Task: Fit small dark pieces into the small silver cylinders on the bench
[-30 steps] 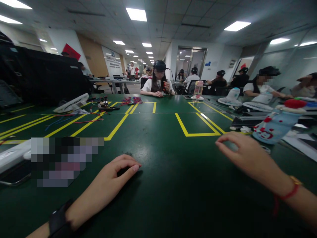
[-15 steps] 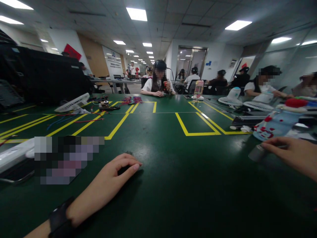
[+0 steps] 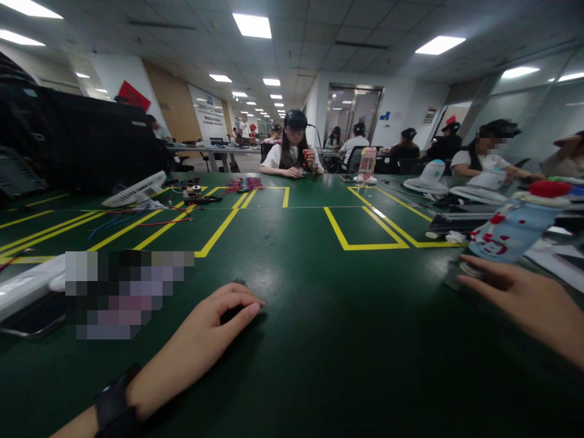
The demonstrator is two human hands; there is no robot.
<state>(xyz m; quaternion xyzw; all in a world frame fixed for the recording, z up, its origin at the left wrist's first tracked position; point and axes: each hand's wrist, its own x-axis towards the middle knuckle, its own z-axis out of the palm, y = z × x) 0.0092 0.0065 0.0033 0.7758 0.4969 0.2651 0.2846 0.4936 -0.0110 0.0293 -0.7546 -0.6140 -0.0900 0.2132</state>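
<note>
My left hand (image 3: 230,313) rests on the green table (image 3: 319,340), fingers loosely bent and a gap showing between thumb and index finger. Nothing shows in it. A black band (image 3: 116,401) circles that wrist. At the right, my right hand (image 3: 524,298) pinches a small grey cylinder (image 3: 458,275) between thumb and fingers. The cylinder is tilted and blurred, and the fingers cover part of it, so its exact kind is unclear. Just behind this hand stands a light blue bottle (image 3: 508,234) with a red top.
A white power strip (image 3: 34,283) and a blurred-out item (image 3: 132,295) lie left. Farther back are a white fan (image 3: 137,190), red and blue wires (image 3: 244,184), yellow tape lines (image 3: 376,247) and a pink bottle (image 3: 366,164). A person (image 3: 294,149) sits opposite; others sit behind.
My right hand has shifted slightly left with the grey cylinder, which now tilts differently and is more covered by the fingers. My left hand stays in place.
</note>
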